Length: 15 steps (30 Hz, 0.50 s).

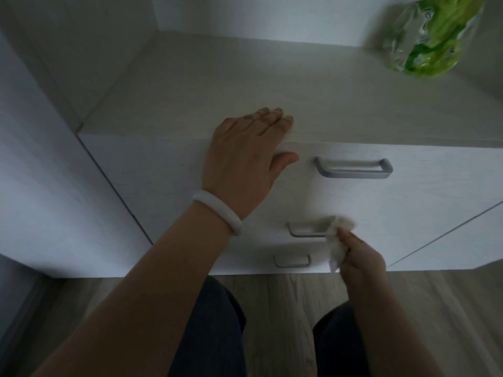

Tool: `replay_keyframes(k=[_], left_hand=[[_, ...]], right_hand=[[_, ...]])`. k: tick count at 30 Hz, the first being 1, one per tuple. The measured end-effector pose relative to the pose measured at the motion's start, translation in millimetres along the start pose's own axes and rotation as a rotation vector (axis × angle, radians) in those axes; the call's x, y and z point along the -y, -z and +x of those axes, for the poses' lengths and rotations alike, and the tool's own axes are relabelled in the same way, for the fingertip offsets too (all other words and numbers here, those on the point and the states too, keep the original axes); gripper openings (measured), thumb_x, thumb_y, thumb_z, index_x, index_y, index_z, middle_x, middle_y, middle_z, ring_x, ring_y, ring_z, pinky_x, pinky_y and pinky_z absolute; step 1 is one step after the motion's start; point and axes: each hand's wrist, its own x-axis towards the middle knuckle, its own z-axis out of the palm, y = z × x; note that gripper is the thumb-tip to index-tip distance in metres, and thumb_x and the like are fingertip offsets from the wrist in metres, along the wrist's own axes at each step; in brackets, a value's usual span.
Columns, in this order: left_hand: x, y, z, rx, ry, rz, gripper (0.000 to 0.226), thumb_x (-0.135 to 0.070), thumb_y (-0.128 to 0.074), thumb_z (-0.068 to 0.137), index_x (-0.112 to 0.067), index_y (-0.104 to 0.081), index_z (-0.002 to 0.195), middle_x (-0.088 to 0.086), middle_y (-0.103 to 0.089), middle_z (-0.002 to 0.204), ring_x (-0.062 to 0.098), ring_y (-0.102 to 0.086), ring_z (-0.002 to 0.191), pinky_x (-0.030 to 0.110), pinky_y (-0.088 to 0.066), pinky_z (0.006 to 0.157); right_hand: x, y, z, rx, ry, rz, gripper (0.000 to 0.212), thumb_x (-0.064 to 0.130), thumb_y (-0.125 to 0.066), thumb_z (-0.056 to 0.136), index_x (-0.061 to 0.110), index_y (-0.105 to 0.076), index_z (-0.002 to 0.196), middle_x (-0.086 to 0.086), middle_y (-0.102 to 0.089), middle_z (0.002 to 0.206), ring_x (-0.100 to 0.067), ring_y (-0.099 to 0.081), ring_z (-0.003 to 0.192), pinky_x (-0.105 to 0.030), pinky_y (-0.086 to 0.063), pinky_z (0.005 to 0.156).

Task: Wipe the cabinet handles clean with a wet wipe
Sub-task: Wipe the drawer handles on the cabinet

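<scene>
My left hand [246, 159] lies flat, fingers straight, on the cabinet [168, 186] top at frame centre — a brace. Lower right, my right hand [362, 261] pinches the wipe [337, 240] against the middle handle [306, 231]. The wipe looks limp and light — best bunched, wrapped around the stiff bar.

Left hand [245, 159] flanks top handle [353, 168]; right side free

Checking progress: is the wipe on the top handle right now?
No, the right hand presses the wipe on the middle handle.
</scene>
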Motion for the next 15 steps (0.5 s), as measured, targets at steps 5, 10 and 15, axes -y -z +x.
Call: replay_keyframes(k=[5, 10, 15], left_hand=[[-1, 1, 0, 0.004, 0.011, -0.007, 0.049, -0.049, -0.053, 0.09, -0.019, -0.06, 0.128, 0.001, -0.06, 0.134, 0.019, -0.055, 0.124, 0.032, -0.026, 0.099], [-2, 2, 1, 0.017, 0.012, -0.003, 0.05, -0.05, -0.051, 0.09, -0.019, -0.06, 0.129, 0.001, -0.059, 0.134, 0.019, -0.055, 0.125, 0.032, -0.027, 0.099], [-1, 0, 1, 0.012, 0.007, 0.005, 0.05, -0.051, -0.05, 0.091, -0.02, -0.06, 0.129, 0.0, -0.059, 0.134, 0.018, -0.054, 0.125, 0.032, -0.027, 0.099]], right_hand=[[5, -5, -5, -0.073, 0.207, -0.289, 0.023, 0.02, -0.073, 0.083, 0.007, -0.066, 0.102, -0.011, -0.068, 0.096, -0.023, -0.063, 0.086, -0.031, -0.053, 0.075], [-12, -15, -11, -0.12, 0.277, -0.309, 0.016, 0.019, -0.071, 0.084, 0.014, -0.06, 0.093, -0.008, -0.065, 0.094, -0.024, -0.062, 0.084, -0.028, -0.051, 0.066], [-10, -11, -9, -0.082, 0.356, -0.456, 0.019, 0.026, -0.068, 0.087, 0.016, -0.057, 0.099, -0.006, -0.066, 0.093, -0.025, -0.064, 0.084, -0.036, -0.055, 0.068]])
